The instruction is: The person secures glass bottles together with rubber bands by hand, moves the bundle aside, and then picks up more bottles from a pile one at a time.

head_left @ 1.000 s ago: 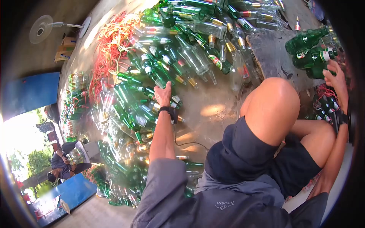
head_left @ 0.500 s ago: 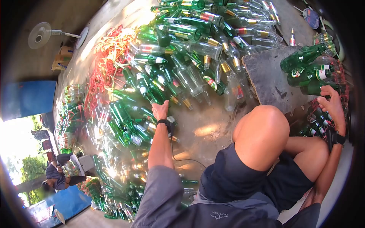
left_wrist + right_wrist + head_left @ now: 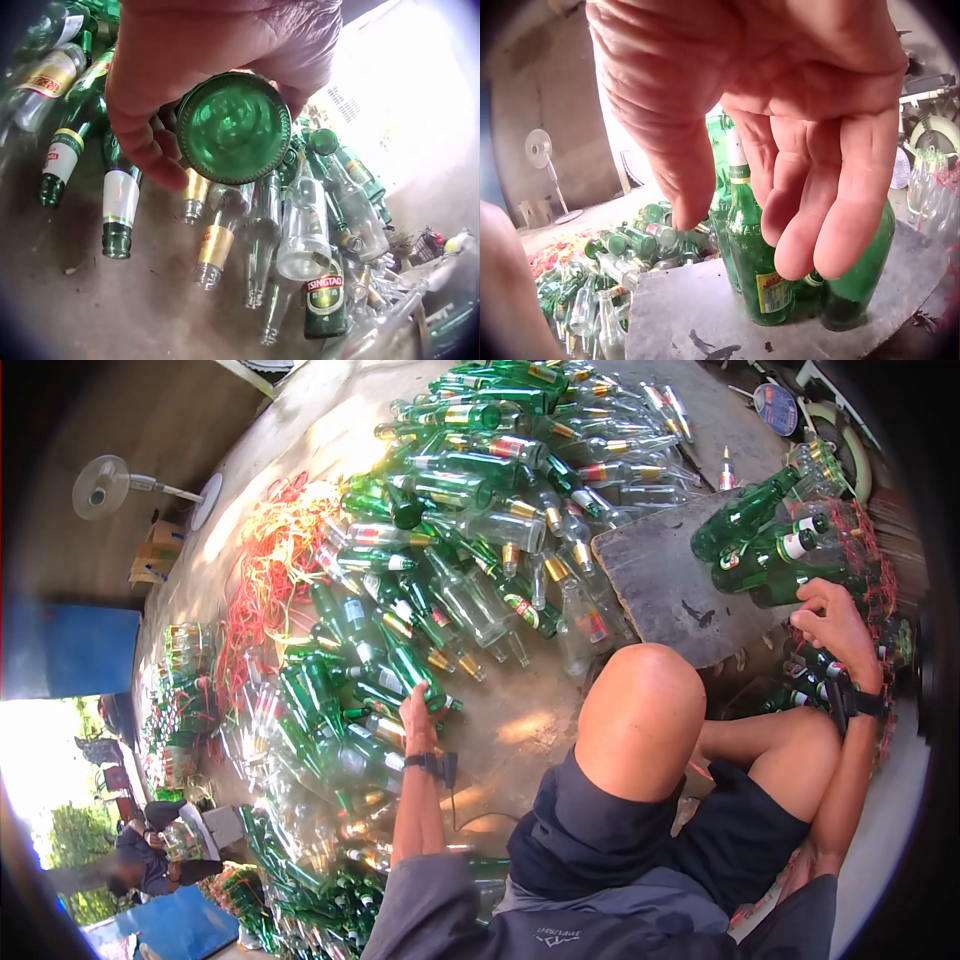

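My left hand grips a green glass bottle near its base, at the edge of the bottle heap. In the left wrist view the round ridged base of that bottle faces the camera, fingers and thumb wrapped about it. My right hand hangs with loosely bent fingers and holds nothing. It is beside several green bottles standing on a grey board. The right wrist view shows a green bottle with a yellow label behind those fingers, which partly cover the group.
Green and clear bottles spread over the floor ahead and to the left. Tangled red and yellow netting lies beside them. A white fan stands farther off. Another person sits at the left. More bottles in red netting stand at the right.
The head view has swung, shifting the scene left and down. My left hand now has a green bottle clearly in its grip. My right hand's spread fingers have drawn together beside the standing bottles.
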The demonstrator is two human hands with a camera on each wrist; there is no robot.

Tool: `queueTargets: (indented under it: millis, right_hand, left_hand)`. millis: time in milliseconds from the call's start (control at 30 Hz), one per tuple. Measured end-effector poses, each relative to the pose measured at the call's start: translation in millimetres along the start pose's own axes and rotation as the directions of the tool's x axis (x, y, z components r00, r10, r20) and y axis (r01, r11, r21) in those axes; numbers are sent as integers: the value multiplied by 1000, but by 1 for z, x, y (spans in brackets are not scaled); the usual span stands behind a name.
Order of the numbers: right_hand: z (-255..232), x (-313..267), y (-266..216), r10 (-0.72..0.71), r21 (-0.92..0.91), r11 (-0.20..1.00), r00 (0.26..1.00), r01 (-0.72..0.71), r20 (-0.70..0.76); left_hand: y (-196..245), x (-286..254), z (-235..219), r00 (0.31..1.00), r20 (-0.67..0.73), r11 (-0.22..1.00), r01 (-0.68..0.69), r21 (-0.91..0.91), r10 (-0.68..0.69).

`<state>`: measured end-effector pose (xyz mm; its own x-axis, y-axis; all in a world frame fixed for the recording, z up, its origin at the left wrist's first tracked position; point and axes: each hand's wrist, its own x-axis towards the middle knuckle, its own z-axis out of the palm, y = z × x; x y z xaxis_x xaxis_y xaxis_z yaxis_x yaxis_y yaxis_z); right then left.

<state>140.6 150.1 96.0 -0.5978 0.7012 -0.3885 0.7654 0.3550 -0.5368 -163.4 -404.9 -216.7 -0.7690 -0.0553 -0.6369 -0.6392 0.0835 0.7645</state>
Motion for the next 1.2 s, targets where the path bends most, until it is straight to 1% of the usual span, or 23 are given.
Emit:
queueTargets:
  millis: [67, 133, 200, 267, 333, 400, 467, 533, 567, 600, 633, 700, 733, 800, 833, 900, 933, 1000, 1067, 1100, 1133, 1167, 1200]
  right_hand:
    - [-1, -4, -3, -13, 23, 1000, 1000, 14, -23]
    - [-6, -6, -5, 44, 17, 999, 998, -45, 43]
    - [-7, -7, -3, 19, 46, 999, 999, -20, 26]
    - [-10, -8, -5, 12, 34, 999, 993, -17, 120]
    - [-9, -14, -12, 1, 51, 999, 993, -7, 121]
    - [-8, -18, -18, -63, 123, 992, 979, 39, 191]
    - [-4, -18, -25, -155, 161, 979, 965, 122, 211]
    - [0, -19, -34, -257, 179, 958, 951, 226, 175]
    - [2, -19, -39, -248, 177, 960, 954, 219, 165]
    - [4, -18, -44, -315, 230, 932, 940, 280, 128]
    - [7, -18, -48, -377, 281, 898, 922, 340, 89]
    - [13, -15, -59, -402, 314, 876, 914, 368, 51]
    - [16, -14, -63, -434, 342, 849, 901, 402, 18]
    - [23, -10, -71, -421, 359, 843, 907, 400, -20]
    - [26, -8, -73, -417, 376, 834, 908, 404, -52]
    - [29, 0, -71, -405, 409, 821, 911, 398, -72]
    - [29, 3, -70, -402, 442, 804, 911, 398, -89]
    - [29, 6, -69, -364, 454, 808, 924, 376, -118]
    - [25, 13, -64, -389, 432, 814, 917, 389, -92]
    - [27, 12, -63, -404, 439, 788, 901, 432, -161]
    - [24, 12, -61, -398, 434, 795, 904, 424, -156]
    - [19, 11, -61, -401, 384, 825, 908, 415, -118]
    - [16, 11, -60, -403, 334, 851, 911, 406, -81]
  left_hand:
    - [-11, -14, -7, 999, 44, 999, -8, -36, 9]
    - [-17, -36, -9, 990, 133, 989, -28, -144, 48]
    - [-24, -55, -10, 983, 162, 981, -59, -186, 90]
    - [-25, -78, -7, 976, 201, 981, -50, -188, 89]
    - [-8, -118, 8, 959, 233, 982, -131, -139, 161]
    - [-2, -133, 17, 940, 292, 983, -160, -89, 179]
    - [11, -148, 34, 835, 424, 904, -420, 82, 350]
    - [44, -177, 64, 801, 485, 880, -459, 120, 352]
    - [58, -187, 79, 746, 555, 831, -531, 163, 368]
    - [68, -191, 94, 685, 624, 772, -604, 197, 376]
    - [75, -191, 110, 678, 634, 771, -606, 197, 371]
    - [85, -192, 142, 564, 745, 734, -662, 151, 356]
    - [91, -193, 158, 558, 753, 734, -663, 150, 350]
    - [103, -195, 188, 365, 830, 529, -843, 102, 422]
    - [107, -193, 200, 360, 835, 531, -842, 98, 416]
    - [111, -189, 223, 181, 904, 376, -926, 24, 388]
    - [109, -184, 234, 178, 907, 381, -924, 21, 381]
    - [104, -177, 254, -55, 854, 215, -957, -192, 517]
    - [103, -177, 265, -56, 869, 219, -958, -185, 492]
    - [104, -177, 271, -59, 874, 221, -957, -187, 483]
    - [103, -176, 277, -62, 878, 221, -957, -187, 476]
    - [103, -175, 283, -94, 868, 196, -957, -213, 487]
    - [103, -175, 288, -91, 869, 204, -955, -214, 486]
